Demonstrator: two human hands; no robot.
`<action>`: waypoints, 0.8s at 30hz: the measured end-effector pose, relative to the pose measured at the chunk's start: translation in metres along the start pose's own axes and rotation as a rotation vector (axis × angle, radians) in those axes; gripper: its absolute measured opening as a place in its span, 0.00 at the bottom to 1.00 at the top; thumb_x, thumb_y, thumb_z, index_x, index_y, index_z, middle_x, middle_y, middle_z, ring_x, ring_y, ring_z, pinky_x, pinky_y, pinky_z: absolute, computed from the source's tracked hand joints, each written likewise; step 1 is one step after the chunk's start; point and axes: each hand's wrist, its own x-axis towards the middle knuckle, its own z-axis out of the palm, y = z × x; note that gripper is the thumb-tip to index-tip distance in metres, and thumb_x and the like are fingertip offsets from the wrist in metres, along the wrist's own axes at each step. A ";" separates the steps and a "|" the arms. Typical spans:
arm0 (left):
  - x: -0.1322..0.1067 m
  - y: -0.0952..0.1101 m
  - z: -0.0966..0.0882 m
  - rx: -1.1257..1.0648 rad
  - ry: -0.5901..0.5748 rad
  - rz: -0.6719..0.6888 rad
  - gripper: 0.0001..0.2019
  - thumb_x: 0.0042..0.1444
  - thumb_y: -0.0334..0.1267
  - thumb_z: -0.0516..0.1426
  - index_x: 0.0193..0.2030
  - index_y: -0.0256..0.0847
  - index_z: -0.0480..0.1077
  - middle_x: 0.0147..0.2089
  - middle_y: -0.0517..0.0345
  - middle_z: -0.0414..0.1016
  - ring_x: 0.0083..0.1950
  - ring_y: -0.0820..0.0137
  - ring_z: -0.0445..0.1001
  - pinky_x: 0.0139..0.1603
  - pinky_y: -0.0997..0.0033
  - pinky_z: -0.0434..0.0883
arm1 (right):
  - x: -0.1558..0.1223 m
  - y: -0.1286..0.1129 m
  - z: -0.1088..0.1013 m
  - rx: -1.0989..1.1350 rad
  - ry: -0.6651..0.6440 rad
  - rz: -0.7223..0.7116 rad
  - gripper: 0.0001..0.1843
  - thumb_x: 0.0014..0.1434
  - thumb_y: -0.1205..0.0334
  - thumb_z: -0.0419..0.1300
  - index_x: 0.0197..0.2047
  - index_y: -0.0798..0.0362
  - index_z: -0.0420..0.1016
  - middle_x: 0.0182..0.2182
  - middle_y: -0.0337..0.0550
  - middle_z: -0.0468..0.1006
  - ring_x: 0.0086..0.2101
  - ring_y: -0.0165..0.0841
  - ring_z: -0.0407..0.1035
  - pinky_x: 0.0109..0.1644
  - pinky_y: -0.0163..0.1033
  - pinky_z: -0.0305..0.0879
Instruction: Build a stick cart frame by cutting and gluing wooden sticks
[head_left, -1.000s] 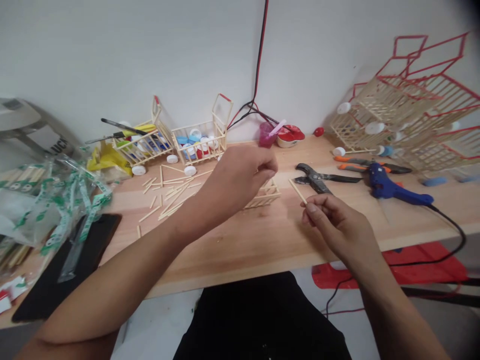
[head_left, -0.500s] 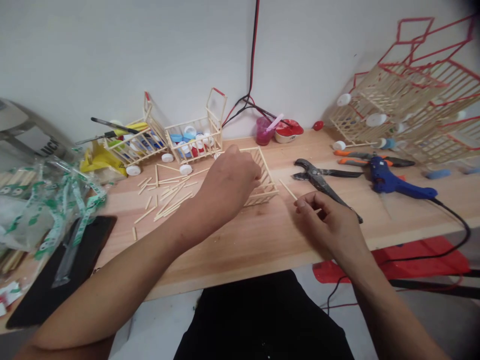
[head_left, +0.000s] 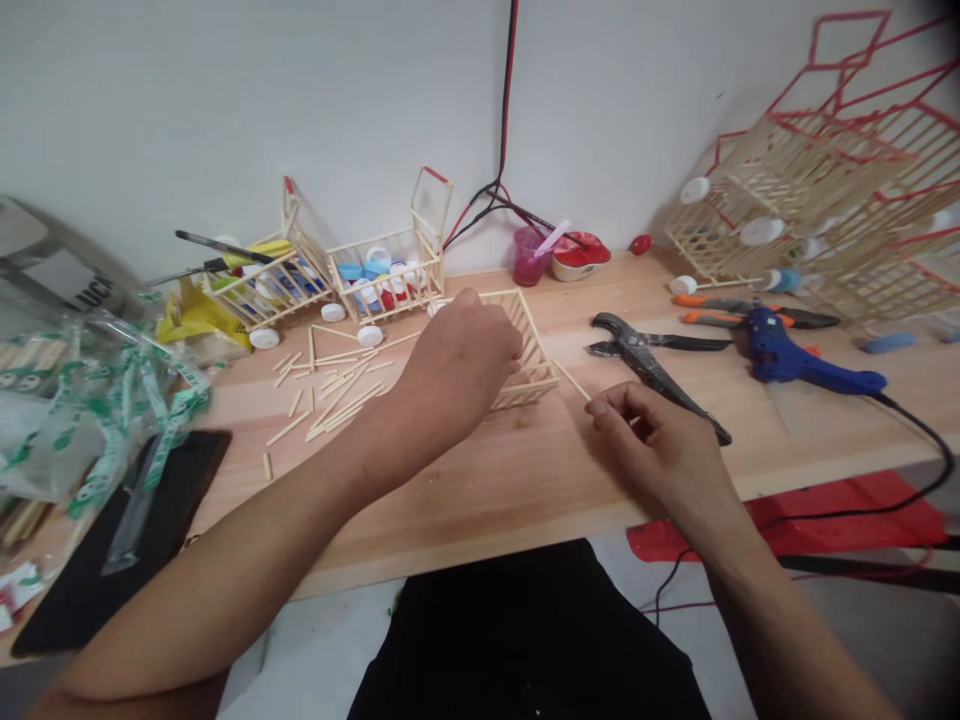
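A small basket of thin wooden sticks (head_left: 536, 345) rests on the table before me. My left hand (head_left: 469, 350) is closed over its left part, fingers curled downward; what they grip is hidden behind the hand. Between the thumb and fingers of my right hand (head_left: 649, 430) a thin wooden stick (head_left: 572, 380) is pinched, its far end at the basket's right corner; whether they touch I cannot tell. Several loose cut sticks (head_left: 345, 390) lie left of my left hand. Black-handled cutters (head_left: 637, 355) lie just beyond my right hand.
A blue glue gun (head_left: 787, 355) and orange-handled pliers (head_left: 705, 310) lie on the right, before stacked red-trimmed stick carts (head_left: 817, 180). Two carts (head_left: 386, 270) holding bottle caps stand at the back left. A red paint bowl (head_left: 581, 260), purple cup (head_left: 527, 262) and black phone (head_left: 172, 510) are around.
The pinched stick's far end has come closer to the basket's right corner, as my right hand shifts slightly left. My left hand keeps its place. The view has turned a little.
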 end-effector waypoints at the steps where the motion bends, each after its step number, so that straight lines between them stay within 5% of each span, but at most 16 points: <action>1: 0.000 0.000 0.000 0.011 -0.002 -0.005 0.11 0.61 0.30 0.56 0.31 0.36 0.78 0.33 0.49 0.76 0.42 0.62 0.67 0.42 0.62 0.62 | 0.000 0.000 0.000 0.001 -0.001 0.005 0.12 0.61 0.53 0.58 0.31 0.50 0.74 0.22 0.36 0.72 0.23 0.29 0.63 0.27 0.35 0.57; 24: 0.001 0.003 -0.002 0.042 -0.051 -0.017 0.13 0.59 0.28 0.52 0.24 0.37 0.70 0.31 0.51 0.73 0.40 0.63 0.65 0.42 0.62 0.61 | -0.007 -0.002 0.000 0.045 -0.024 -0.011 0.11 0.62 0.54 0.58 0.31 0.50 0.74 0.23 0.34 0.70 0.24 0.28 0.62 0.27 0.35 0.57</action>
